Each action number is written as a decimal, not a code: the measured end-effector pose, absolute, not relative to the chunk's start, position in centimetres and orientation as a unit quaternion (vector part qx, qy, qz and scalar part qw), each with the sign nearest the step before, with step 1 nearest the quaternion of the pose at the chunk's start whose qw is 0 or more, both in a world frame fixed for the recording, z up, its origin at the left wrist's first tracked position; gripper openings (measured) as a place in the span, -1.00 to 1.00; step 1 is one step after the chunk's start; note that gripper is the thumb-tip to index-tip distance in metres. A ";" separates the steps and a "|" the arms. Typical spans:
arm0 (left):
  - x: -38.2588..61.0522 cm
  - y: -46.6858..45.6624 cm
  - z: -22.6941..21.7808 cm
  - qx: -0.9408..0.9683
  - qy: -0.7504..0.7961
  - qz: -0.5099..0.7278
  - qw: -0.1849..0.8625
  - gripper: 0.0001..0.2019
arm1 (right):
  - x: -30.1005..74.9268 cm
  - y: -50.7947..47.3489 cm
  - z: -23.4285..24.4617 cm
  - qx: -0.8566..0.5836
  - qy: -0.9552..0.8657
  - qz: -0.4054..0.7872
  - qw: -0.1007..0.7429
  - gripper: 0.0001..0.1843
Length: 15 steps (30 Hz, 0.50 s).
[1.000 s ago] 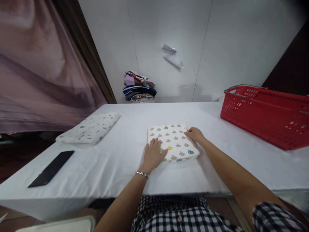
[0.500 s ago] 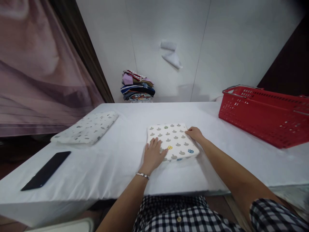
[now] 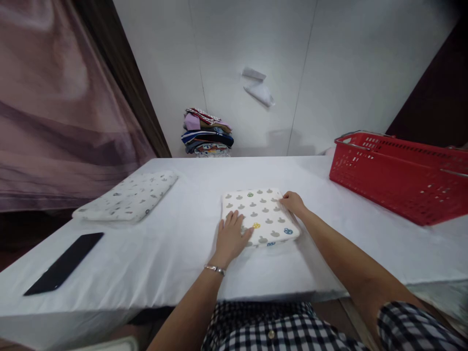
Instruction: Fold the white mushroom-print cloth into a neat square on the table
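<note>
A folded white cloth with a grey mushroom print (image 3: pixel 260 214) lies flat in the middle of the white table (image 3: pixel 175 258). My left hand (image 3: pixel 231 236) rests palm down on its near left corner, fingers stretched out flat. My right hand (image 3: pixel 292 202) touches the cloth's right edge, fingers curled over it; whether it grips the cloth is unclear. A metal bracelet sits on my left wrist.
Another folded patterned cloth (image 3: pixel 127 197) lies at the far left of the table. A black phone (image 3: pixel 64 263) lies near the left front edge. A red plastic basket (image 3: pixel 398 170) stands at the right. A pile of folded clothes (image 3: pixel 206 134) sits by the wall behind.
Both hands stay on the mushroom-print cloth. Only the view has shifted slightly to the right and down.
</note>
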<state>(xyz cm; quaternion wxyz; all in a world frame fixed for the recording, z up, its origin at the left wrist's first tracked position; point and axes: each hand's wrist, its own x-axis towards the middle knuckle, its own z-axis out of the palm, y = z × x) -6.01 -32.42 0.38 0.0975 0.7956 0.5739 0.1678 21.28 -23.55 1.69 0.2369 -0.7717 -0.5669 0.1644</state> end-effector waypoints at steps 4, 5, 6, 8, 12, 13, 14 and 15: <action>-6.0 -32.4 0.4 0.797 0.576 0.162 0.087 -0.44 | 21.5 -23.7 1.7 -0.773 -0.558 0.167 0.250 -0.82; -6.0 -32.4 0.4 0.797 0.576 0.161 0.086 -0.44 | 21.6 -23.7 1.7 -0.773 -0.557 0.169 0.252 -0.81; -6.0 -32.4 0.4 0.797 0.576 0.159 0.085 -0.44 | 21.6 -23.6 1.6 -0.773 -0.557 0.172 0.252 -0.80; -6.0 -32.4 0.4 0.797 0.577 0.158 0.085 -0.44 | 21.7 -23.5 1.6 -0.772 -0.557 0.176 0.251 -0.77; -6.1 -32.4 0.4 0.795 0.576 0.162 0.094 -0.44 | 21.9 -23.4 1.6 -0.773 -0.559 0.182 0.238 -0.79; -6.1 -32.4 0.3 0.795 0.576 0.163 0.097 -0.44 | 22.0 -23.4 1.6 -0.773 -0.560 0.182 0.234 -0.80; -6.0 -32.5 0.4 0.794 0.577 0.165 0.100 -0.45 | 22.0 -23.4 1.5 -0.774 -0.561 0.182 0.231 -0.80; -6.0 -32.5 0.4 0.792 0.577 0.168 0.104 -0.45 | 22.1 -23.5 1.5 -0.774 -0.562 0.182 0.227 -0.80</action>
